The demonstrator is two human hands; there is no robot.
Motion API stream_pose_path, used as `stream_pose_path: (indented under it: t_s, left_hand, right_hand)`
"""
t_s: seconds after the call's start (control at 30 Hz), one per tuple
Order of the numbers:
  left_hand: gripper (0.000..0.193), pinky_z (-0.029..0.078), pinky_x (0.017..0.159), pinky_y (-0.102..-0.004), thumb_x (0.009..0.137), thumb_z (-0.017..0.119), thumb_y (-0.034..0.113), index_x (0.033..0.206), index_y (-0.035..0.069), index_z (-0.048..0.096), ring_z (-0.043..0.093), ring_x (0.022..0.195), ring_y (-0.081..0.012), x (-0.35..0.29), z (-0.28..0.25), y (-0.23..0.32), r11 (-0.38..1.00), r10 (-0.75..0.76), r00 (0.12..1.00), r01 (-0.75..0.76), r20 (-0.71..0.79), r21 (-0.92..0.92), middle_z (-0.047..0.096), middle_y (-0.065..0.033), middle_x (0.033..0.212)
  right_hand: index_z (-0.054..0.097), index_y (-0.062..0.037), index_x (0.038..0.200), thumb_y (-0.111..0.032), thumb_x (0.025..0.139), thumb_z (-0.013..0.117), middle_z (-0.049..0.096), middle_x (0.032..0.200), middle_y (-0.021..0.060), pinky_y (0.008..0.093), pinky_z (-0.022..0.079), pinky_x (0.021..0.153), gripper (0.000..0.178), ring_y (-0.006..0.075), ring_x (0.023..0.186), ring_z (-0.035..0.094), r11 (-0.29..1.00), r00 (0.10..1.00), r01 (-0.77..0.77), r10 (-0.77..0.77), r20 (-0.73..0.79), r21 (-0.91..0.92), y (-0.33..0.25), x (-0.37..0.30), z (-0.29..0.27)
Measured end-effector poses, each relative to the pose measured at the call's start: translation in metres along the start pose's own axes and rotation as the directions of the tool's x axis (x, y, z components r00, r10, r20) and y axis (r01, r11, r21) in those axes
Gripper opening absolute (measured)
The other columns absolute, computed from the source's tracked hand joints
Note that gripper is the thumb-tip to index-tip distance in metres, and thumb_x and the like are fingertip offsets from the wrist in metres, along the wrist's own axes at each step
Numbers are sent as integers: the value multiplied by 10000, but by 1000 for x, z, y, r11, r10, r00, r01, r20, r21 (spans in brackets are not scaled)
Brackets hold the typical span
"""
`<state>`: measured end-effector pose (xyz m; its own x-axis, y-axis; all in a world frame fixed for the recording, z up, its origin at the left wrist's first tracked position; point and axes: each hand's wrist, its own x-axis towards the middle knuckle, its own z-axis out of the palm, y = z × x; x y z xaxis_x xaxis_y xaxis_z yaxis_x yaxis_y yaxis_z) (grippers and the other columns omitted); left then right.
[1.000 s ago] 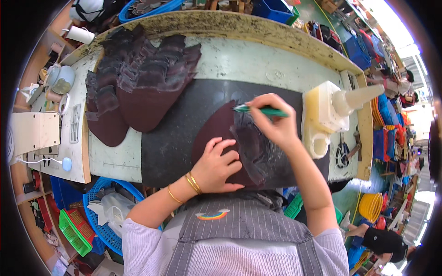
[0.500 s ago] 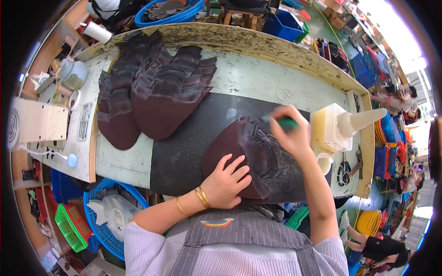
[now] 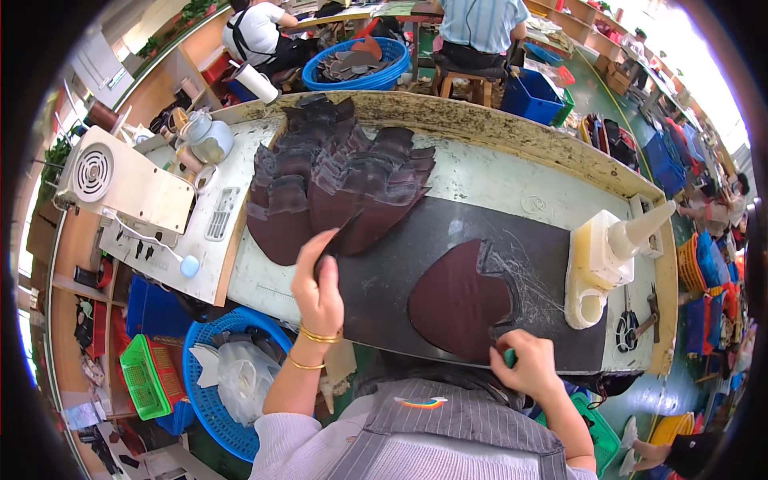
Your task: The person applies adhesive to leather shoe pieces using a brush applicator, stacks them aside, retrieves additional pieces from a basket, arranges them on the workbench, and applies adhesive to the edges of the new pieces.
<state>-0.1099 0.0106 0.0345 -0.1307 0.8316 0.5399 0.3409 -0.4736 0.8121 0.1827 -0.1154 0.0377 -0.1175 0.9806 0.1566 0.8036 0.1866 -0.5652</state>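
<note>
On the black mat (image 3: pixel 376 296) lies a maroon leather piece (image 3: pixel 456 300), rounded on the left, with a curved notch and a grey, roughened-looking edge on the right. My left hand (image 3: pixel 318 280) is raised left of it, fingers closed on a thin dark leather piece (image 3: pixel 344 238) seen nearly edge-on. My right hand (image 3: pixel 528 364) is closed round a green-handled tool (image 3: pixel 510 358) at the lower right of the lying piece; the tool's working end is hidden. Just beyond my left hand, overlapping maroon pieces (image 3: pixel 360 180) are spread in two fanned piles.
A white glue bottle (image 3: pixel 596 260) with a cone nozzle stands right of the mat, near scissors (image 3: pixel 626 330). A raised wooden rim (image 3: pixel 480 132) borders the far side. At left is a cream machine (image 3: pixel 132 180); below it, a blue basket (image 3: pixel 196 384). People sit beyond the table.
My left hand has left the piece on the mat and risen leftward, now gripping a leather piece. My right hand has come down toward me with the green-handled tool. The view has shifted up.
</note>
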Motion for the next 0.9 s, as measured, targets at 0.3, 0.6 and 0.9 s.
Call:
stream_pose_path:
  t_s: [0.3, 0.6, 0.9]
  left_hand:
    - [560, 301, 1030, -519, 795, 680, 278, 1256, 21, 490, 394, 1266, -375, 17, 53, -39, 689, 262, 848, -499, 462, 525, 446, -179, 1349]
    - [948, 154, 1088, -543, 605, 750, 538, 1337, 35, 418, 231, 1359, -383, -37, 114, 24, 816, 223, 81, -561, 972, -140, 314, -178, 1443]
    - [862, 202, 1023, -534, 594, 731, 539, 1283, 82, 488, 291, 1303, -359, -44, 123, 20, 810, 275, 165, -570, 947, -136, 372, -152, 1394]
  right_hand:
    - [593, 5, 898, -47, 834, 644, 605, 749, 21, 225, 497, 667, 97, 88, 700, 587, 790, 655, -142, 527, -541, 596, 55, -18, -79]
    - [635, 28, 877, -211, 837, 660, 613, 682, 27, 216, 403, 407, 244, 76, 463, 508, 645, 600, -460, 733, -322, 611, 114, 1, -82]
    - [624, -1, 796, -232, 832, 687, 588, 612, 11, 237, 403, 418, 242, 79, 459, 537, 602, 785, -344, 605, -130, 721, 64, 72, -14]
